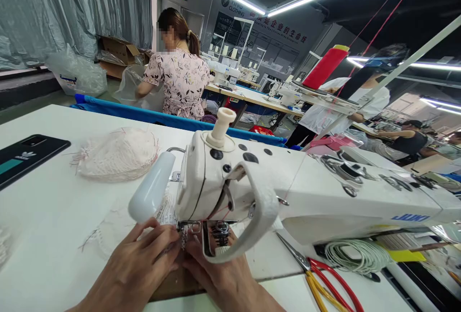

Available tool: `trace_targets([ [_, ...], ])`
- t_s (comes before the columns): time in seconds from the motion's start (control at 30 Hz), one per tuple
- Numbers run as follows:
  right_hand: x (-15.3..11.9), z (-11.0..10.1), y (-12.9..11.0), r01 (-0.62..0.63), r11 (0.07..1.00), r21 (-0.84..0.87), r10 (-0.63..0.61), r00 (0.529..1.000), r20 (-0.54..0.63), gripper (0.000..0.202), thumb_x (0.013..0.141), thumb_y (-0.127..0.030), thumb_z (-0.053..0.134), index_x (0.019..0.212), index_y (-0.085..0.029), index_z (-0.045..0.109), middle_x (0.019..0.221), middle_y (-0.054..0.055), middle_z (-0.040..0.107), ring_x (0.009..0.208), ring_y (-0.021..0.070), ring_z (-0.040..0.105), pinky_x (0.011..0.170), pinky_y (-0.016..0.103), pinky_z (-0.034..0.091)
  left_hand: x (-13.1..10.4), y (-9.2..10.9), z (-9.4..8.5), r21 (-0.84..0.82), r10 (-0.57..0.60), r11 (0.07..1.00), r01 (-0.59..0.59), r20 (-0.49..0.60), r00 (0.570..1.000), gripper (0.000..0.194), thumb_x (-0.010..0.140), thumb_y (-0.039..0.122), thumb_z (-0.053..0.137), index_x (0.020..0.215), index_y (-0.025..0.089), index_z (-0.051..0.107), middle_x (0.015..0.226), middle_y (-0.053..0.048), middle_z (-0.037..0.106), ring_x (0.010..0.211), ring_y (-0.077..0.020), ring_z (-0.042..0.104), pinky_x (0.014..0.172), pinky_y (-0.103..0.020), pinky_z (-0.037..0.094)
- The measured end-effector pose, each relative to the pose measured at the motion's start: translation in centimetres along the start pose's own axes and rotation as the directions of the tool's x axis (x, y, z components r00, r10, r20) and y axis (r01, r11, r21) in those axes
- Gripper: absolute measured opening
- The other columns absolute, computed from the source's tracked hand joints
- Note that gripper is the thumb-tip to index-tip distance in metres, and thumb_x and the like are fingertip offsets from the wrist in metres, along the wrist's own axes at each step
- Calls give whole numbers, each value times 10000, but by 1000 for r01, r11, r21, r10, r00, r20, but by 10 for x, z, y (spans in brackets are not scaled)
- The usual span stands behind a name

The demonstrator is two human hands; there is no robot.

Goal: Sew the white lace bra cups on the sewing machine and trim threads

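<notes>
A white sewing machine (288, 173) reaches in from the right, its head (192, 177) directly ahead of me. White lace fabric (167, 209) runs beneath the head toward the needle area. My left hand (139, 259) is at the left of the needle, its fingers bent and pinched together on the lace edge. Close beside it, my right hand (221, 276) has its fingers closed at the same lace, partly hidden by the curved white guard and the thread tension spring (221, 233). A whitish lamp-like piece (153, 187) hangs above my left fingers. The fingertips are hard to see.
Bundled lace cups (118, 153) and a dark phone (30, 156) lie on the white table (46, 216). Scissors (317, 273) with red and yellow handles lie at right, near a coiled pale cord (356, 257). A red thread cone (326, 67) stands above. Other people work beyond.
</notes>
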State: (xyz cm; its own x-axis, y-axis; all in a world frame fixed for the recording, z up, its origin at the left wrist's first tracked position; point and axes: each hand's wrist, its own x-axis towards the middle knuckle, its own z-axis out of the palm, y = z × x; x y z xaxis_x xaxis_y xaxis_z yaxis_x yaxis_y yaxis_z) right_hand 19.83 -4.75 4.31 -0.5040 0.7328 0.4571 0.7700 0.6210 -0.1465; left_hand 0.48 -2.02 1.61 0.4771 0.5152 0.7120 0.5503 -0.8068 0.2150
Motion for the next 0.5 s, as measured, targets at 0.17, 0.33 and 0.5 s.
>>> trace_targets([
  [0.17, -1, -2, 1, 27, 999, -18, -28, 997, -65, 153, 929, -284, 506, 936, -239, 653, 830, 49, 659, 855, 211, 603, 773, 350, 477, 3, 1, -2, -12, 15, 1000, -15, -12, 1000, 376, 964, 173, 408, 634, 226, 580, 699, 46, 614, 697, -113, 581, 900, -312, 364],
  [0.33, -1, -1, 3, 18, 1000, -13, -18, 1000, 4, 141, 913, -298, 533, 925, -233, 657, 825, 48, 647, 843, 205, 598, 772, 348, 477, 0, 1, 0, -24, -5, 1000, 5, -18, 1000, 356, 962, 172, 394, 692, 235, 618, 749, 42, 639, 710, -116, 585, 905, -326, 367],
  [0.5, -1, 0, 2, 16, 999, -33, -16, 1000, -2, 133, 901, -309, 557, 947, -245, 664, 851, 50, 657, 859, 205, 598, 783, 343, 476, -4, -1, 0, 19, 2, 1000, -2, 21, 1000, 331, 951, 171, 420, 690, 231, 615, 730, 44, 630, 719, -118, 590, 918, -332, 367],
])
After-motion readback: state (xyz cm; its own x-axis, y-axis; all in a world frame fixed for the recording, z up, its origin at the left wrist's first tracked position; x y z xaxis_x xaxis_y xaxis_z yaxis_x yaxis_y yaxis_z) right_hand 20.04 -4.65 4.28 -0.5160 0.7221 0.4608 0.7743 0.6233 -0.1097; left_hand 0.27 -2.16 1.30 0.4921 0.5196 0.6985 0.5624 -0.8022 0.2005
